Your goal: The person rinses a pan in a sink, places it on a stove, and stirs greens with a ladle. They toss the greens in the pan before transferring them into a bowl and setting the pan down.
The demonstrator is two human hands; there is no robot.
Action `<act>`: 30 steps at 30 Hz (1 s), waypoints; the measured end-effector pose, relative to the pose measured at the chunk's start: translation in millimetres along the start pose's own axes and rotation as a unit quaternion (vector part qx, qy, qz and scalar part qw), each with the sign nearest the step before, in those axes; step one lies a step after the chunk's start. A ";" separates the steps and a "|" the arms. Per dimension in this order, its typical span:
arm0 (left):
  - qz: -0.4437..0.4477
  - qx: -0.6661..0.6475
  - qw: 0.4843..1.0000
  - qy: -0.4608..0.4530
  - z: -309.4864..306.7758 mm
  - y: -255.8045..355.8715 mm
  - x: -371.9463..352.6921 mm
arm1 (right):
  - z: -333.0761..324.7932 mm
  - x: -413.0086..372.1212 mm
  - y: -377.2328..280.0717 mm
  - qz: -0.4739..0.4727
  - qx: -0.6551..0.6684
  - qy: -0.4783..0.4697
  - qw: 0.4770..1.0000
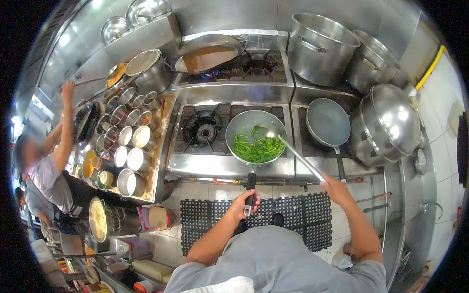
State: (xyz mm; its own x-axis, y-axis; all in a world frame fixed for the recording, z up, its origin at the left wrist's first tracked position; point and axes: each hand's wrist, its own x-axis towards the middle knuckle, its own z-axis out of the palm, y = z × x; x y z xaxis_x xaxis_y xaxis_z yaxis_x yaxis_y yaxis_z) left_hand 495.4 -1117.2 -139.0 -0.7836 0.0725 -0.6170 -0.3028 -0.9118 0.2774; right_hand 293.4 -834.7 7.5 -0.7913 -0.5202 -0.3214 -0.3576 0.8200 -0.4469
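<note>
My left hand (245, 204) is closed round the black handle of a grey frying pan (243, 122) on the front stove. Chopped green vegetables (259, 148) lie in the pan, mostly toward its near side. In my right hand (337, 190) is the long metal handle of a ladle (304, 159), slanting down to the left. Its bowl end rests among the greens near the pan's right side; whether it is a ladle or a turner is hard to see. A second frying pan (328, 122) sits on the burner to the right, its handle pointing toward me.
Left of the pan is a bare burner (205, 132). Behind stands a large wok (207, 56) with brown liquid over a blue flame. Tall stockpots (320, 49) and a domed steel pot (391, 124) are at right. Ingredient containers (141, 136) and a co-worker (56, 166) are at left.
</note>
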 end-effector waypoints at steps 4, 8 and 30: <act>-0.004 0.006 1.000 -0.005 6.1 5.1 5.2 | 41.6 6.9 8.6 -0.003 0.020 0.039 0.999; 0.013 0.044 0.999 0.000 22.2 8.6 4.6 | 87.0 18.3 -24.4 -0.038 0.055 0.035 0.997; 0.024 0.187 0.982 -0.013 67.5 -3.5 -65.4 | -152.6 -26.9 -64.5 -0.161 -0.193 -0.080 0.965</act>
State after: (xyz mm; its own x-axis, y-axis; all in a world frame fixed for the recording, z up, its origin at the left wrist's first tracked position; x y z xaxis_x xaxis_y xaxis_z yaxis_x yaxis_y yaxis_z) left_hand 511.1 -1091.4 -49.9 -0.8141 0.0475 -0.5787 -0.4393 -0.7022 0.5603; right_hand 262.1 -837.2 172.4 -0.5317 -0.7682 -0.3566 -0.7550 0.6207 -0.2115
